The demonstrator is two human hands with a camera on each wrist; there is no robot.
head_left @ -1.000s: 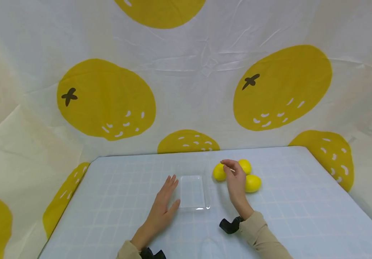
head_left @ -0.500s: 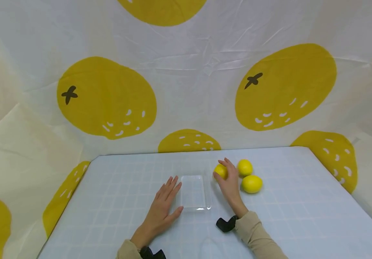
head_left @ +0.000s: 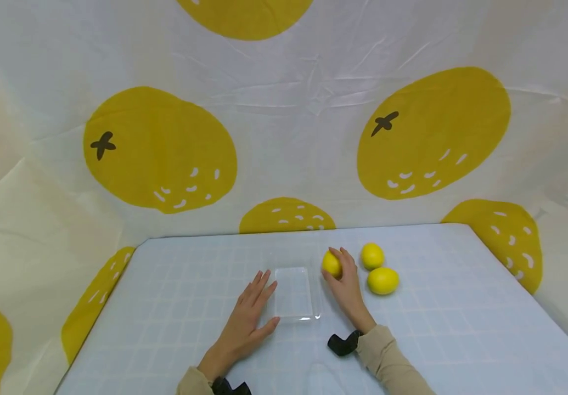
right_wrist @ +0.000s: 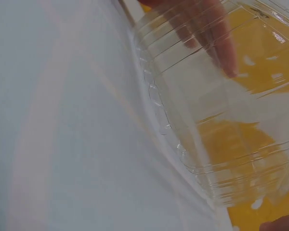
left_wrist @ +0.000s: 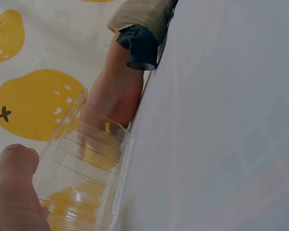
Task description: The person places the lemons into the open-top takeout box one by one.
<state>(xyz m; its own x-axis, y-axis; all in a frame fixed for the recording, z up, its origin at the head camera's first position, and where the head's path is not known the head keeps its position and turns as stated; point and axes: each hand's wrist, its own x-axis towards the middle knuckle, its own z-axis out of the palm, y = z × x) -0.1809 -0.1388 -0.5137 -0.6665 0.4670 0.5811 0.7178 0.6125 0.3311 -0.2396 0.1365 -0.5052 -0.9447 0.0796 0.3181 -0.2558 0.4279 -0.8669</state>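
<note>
My right hand (head_left: 347,285) holds a yellow lemon (head_left: 331,265) between thumb and fingers, just right of a clear plastic container (head_left: 293,292). Two more lemons lie to the right of that hand, one farther back (head_left: 372,256) and one nearer (head_left: 383,281). On the container's left side is my left hand (head_left: 246,321), its fingers straight and spread; the head view does not settle whether they touch the wall. The left wrist view shows the container wall (left_wrist: 86,159) beside my left thumb (left_wrist: 17,183). Through the container in the right wrist view, left fingers (right_wrist: 202,29) are visible.
A pale checked cloth (head_left: 165,307) covers the table. Behind it hangs a white curtain (head_left: 288,137) printed with big yellow fruits. A faint clear outline (head_left: 320,376) shows near the front edge. Each wrist carries a black mount (head_left: 344,344).
My right hand has turned from above the lemons and closed its fingers on the leftmost one, shifting slightly left with it. The left hand stays beside the container, almost still.
</note>
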